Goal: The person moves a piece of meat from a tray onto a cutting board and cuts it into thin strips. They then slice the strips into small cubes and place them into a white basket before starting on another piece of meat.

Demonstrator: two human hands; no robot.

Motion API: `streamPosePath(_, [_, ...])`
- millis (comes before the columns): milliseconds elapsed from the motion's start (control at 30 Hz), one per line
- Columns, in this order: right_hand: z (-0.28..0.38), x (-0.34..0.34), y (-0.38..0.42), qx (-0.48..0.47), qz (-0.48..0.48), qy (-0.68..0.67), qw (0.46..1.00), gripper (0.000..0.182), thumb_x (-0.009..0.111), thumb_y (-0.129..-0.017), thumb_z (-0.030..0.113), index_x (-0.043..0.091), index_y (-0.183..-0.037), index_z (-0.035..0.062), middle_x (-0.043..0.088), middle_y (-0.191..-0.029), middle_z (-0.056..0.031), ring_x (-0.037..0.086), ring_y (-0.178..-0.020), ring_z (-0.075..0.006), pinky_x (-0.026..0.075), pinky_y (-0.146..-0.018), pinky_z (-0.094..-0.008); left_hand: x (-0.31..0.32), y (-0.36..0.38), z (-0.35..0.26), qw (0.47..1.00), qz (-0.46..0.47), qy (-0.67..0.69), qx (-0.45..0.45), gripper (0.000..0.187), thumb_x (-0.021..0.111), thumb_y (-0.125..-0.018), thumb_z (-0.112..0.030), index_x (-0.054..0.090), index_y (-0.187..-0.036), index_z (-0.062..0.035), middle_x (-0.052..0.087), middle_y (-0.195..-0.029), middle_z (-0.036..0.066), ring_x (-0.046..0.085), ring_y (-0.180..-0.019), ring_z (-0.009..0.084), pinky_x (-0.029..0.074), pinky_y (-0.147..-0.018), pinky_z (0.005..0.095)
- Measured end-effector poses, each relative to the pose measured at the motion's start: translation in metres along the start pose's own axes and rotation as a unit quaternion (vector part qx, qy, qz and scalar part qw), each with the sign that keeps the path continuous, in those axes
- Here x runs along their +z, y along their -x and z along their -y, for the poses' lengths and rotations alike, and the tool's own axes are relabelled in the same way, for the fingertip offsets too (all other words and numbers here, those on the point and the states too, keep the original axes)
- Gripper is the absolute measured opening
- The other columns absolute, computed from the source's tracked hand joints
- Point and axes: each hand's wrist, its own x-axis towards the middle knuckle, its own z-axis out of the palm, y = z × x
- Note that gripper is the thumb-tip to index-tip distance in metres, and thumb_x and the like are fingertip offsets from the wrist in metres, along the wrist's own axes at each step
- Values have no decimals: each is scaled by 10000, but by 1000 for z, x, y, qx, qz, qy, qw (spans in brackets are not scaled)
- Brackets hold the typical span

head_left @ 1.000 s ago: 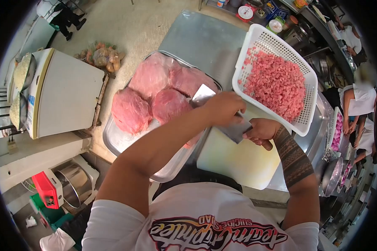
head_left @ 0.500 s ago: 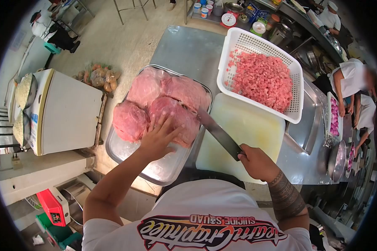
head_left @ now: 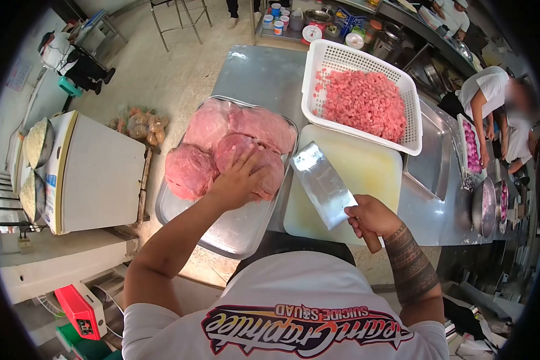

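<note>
Several large pieces of raw meat [head_left: 207, 123] lie together in a metal tray [head_left: 237, 237]. My left hand [head_left: 239, 185] rests with spread fingers on the front right piece of meat [head_left: 270, 174]. In my right hand [head_left: 373, 217] is a cleaver [head_left: 323, 185], gripped at its wooden handle, part of which sticks out below my fingers. The broad, shiny side of its blade faces up, over the left part of a pale cutting board [head_left: 360, 171]. Between the blade's tip and the meat there is a small gap.
Diced meat [head_left: 366, 105] fills part of a white perforated basket [head_left: 417, 108] behind the board. An empty metal tray [head_left: 432, 150] lies to the right, near metal bowls [head_left: 484, 207]. Co-workers stand at the far right beside a tray of purple onions [head_left: 471, 144]. A white freezer [head_left: 102, 174] is at left.
The cleaver has come away from the meat and turned from nearly edge-on to flat side up. My left hand stays on the meat. The camera view has shifted slightly.
</note>
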Motion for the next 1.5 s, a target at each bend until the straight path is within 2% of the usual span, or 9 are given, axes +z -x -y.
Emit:
streamPosePath(333, [33, 26, 9, 25, 13, 13, 1000, 165, 539, -1006, 71, 534, -1151, -8, 563, -720, -65, 572, -503, -186, 519, -477, -344, 13, 17, -2, 998, -51, 19, -27, 921, 940, -678, -404, 569, -1480, -142, 362, -1647, 225, 262, -1582, 444, 164, -1263, 695])
streamPosePath(467, [47, 33, 6, 13, 5, 184, 983, 151, 521, -998, 67, 528, -1136, 7, 567, -744, -68, 569, -492, -191, 523, -473, -350, 16, 19, -2, 999, -36, 20, -26, 929, 907, -744, -418, 518, -1540, -141, 359, -1647, 225, 229, -1592, 443, 152, -1270, 692])
streamPosePath(600, [22, 8, -11, 40, 89, -28, 995, 113, 532, -1020, 95, 513, -1091, 9, 544, -734, -41, 577, -536, -162, 515, -467, -343, 16, 23, -7, 998, -31, 46, -37, 944, 910, -738, -420, 509, -1548, -149, 353, -1647, 241, 250, -1580, 455, 145, -1260, 713])
streamPosePath(767, [-30, 3, -16, -10, 134, -211, 968, 173, 598, -1038, 129, 552, -1205, 114, 495, -704, 12, 520, -514, -118, 473, -466, -299, 24, 27, -10, 995, -73, 55, -35, 948, 916, -727, -424, 513, -1541, -155, 339, -1650, 262, 278, -1563, 472, 137, -1247, 735])
streamPosePath(867, [-62, 6, -28, 0, 159, -273, 949, 192, 619, -1041, 152, 544, -1215, 118, 485, -694, 23, 498, -496, -108, 453, -461, -289, 26, 23, -13, 992, -111, 40, -41, 951, 941, -694, -372, 523, -1519, -152, 360, -1638, 260, 306, -1555, 466, 163, -1231, 750])
streamPosePath(1067, [-73, 14, -30, -36, 163, -306, 937, 177, 627, -1044, 168, 541, -1178, 91, 485, -687, 28, 488, -487, -109, 436, -454, -293, 39, 9, -14, 988, -131, -82, 27, 828, 856, -791, -326, 520, -1532, -169, 353, -1640, 285, 335, -1514, 518, 224, -1197, 763])
streamPosePath(1267, [-71, 17, -30, -58, 150, -283, 945, 227, 623, -1035, 154, 523, -1224, 76, 490, -686, 20, 496, -489, -112, 449, -459, -287, 29, -4, -14, 989, -56, -130, -37, 808, 803, -830, -222, 477, -1567, -164, 375, -1616, 300, 363, -1467, 573, 251, -1213, 715])
streamPosePath(1367, [-71, 19, -13, -81, 108, -256, 957, 282, 604, -1030, 133, 516, -1291, 68, 495, -688, 16, 500, -489, -112, 463, -460, -282, 13, -11, -11, 987, 4, -159, -37, 801, 754, -898, -302, 422, -1612, -154, 397, -1591, 331, 419, -1428, 581, 305, -1182, 712])
streamPosePath(1500, [-89, 18, 13, -97, 72, -260, 958, 411, 580, -1015, 96, 490, -1414, 63, 502, -692, 13, 507, -492, -111, 476, -457, -278, -32, -22, -4, 992, 56, -110, -11, 826, 765, -870, -233, 410, -1607, -120, 418, -1574, 325, 454, -1417, 556, 393, -1172, 601])
